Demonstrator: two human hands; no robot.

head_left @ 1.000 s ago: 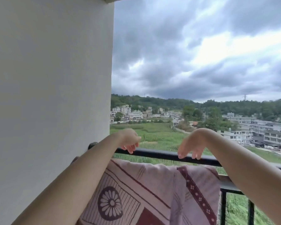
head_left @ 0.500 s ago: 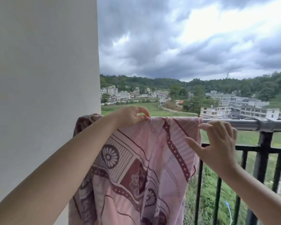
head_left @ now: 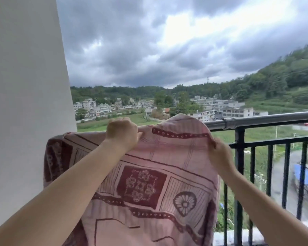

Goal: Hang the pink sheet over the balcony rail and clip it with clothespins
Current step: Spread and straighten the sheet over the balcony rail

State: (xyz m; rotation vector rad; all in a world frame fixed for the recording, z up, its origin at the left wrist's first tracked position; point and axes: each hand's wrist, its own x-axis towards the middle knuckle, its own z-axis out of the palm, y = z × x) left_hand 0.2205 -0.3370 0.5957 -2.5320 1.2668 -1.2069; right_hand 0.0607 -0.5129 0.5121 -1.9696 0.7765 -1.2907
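The pink sheet (head_left: 167,157), patterned with dark red flowers and bands, drapes over the left end of the balcony rail (head_left: 260,119) and hangs down inside. My left hand (head_left: 122,134) is closed on the sheet's top fold at the rail. My right hand (head_left: 220,153) pinches the sheet's right edge just below the rail, and the cloth between the hands bulges up above the rail. No clothespins are in view.
A white wall (head_left: 25,103) stands directly to the left of the sheet. Black vertical bars (head_left: 238,174) run under the rail to the right. Beyond lie fields, buildings and a wooded hill under heavy cloud.
My right hand has gone from open beside the sheet to gripping its right edge. The sheet's top right part has been lifted and spread to the right along the rail.
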